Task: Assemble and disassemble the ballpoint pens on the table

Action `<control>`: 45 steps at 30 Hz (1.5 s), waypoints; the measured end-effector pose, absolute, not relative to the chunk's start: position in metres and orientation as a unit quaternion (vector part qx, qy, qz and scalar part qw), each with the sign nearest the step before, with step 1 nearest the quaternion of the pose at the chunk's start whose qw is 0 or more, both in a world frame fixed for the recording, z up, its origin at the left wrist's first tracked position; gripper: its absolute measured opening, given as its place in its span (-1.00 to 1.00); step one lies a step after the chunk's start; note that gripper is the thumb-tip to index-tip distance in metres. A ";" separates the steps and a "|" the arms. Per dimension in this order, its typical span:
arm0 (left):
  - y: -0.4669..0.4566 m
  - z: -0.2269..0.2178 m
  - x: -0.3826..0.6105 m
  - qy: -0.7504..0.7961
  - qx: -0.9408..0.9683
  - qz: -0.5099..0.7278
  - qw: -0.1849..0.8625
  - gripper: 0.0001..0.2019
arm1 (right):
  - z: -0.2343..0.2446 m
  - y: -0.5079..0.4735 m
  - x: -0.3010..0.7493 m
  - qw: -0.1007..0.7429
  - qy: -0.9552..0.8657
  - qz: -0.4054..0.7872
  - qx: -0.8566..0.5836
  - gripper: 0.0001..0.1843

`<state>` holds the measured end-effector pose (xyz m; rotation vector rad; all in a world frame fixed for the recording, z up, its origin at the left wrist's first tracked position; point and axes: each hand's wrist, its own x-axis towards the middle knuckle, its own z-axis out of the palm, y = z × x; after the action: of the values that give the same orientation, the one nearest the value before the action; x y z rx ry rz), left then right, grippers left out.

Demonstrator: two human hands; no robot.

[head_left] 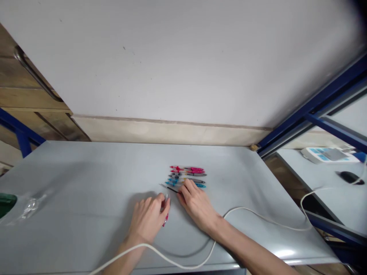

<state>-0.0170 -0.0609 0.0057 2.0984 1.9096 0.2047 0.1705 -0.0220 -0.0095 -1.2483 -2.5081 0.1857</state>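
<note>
On the grey table, my left hand (pixel 151 214) is closed around a clear and pink pen barrel (pixel 165 220), whose lower end shows below the thumb. My right hand (pixel 196 202) pinches a thin pen refill (pixel 172 189), dark along its body with a pale tip pointing left. Just beyond the hands lies a row of several pens, with pink pens (pixel 195 169) at the far side, grey pens (pixel 197 174) in the middle and blue pens (pixel 202 185) nearest me. The right fingers partly cover the near pens.
A white cable (pixel 246 208) runs across the table's front and over my left forearm. Clear plastic wrap (pixel 30 206) and a green object (pixel 7 204) lie at the left. Blue metal frames stand at both sides. Beyond the right one are a dark mouse (pixel 350 177) and a white device (pixel 328 155).
</note>
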 end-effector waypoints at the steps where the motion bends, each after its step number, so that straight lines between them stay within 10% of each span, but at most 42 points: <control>1: -0.061 0.006 -0.020 0.667 0.724 0.094 0.151 -0.70 | -0.007 -0.021 0.172 0.192 -0.870 0.099 -0.442 -0.88; 13: -0.004 0.019 -0.019 0.415 0.839 0.334 0.106 -0.83 | 0.013 0.000 0.192 0.449 -0.501 0.594 -0.441 -0.62; 45: 0.002 -0.005 -0.011 0.352 0.863 0.362 -0.005 -0.89 | 0.009 0.002 0.195 0.482 -0.502 0.586 -0.415 -0.70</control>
<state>-0.0115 0.0016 -0.0048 2.7213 1.1103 1.1401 0.1949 0.0019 0.0094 -1.0110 -1.2240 1.4291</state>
